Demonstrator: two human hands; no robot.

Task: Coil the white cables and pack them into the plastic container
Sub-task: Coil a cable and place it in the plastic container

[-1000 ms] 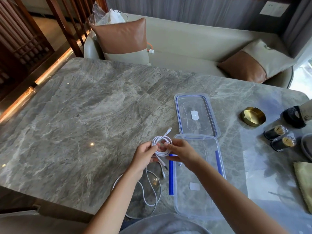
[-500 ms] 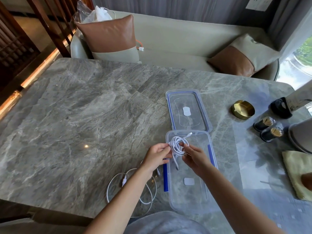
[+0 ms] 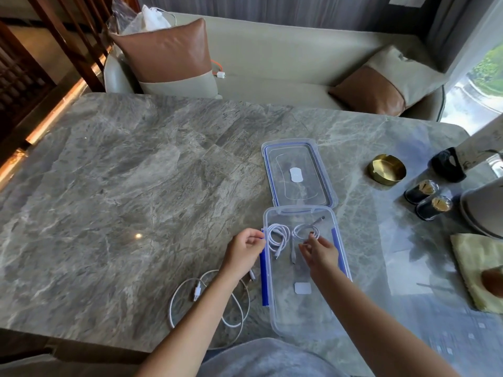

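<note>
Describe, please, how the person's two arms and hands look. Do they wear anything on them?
Both arms are bare as far as the picture's edge, and no sleeves show. The left hand and the right hand wear no gloves. I see no watch, bracelet or ring. The nails are too small to judge. A grey garment shows below, between the arms.

Strong daylight comes in from the window (image 3: 487,77) at the upper right, which is partly blown out. It lays a pale sheen over the right side of the marble table (image 3: 122,186), and one small glint shows further left. A warm orange glow runs along the far left. The wide lens bows the table's edges. The left hand (image 3: 245,250) and right hand (image 3: 322,253) look slightly smeared.
</note>
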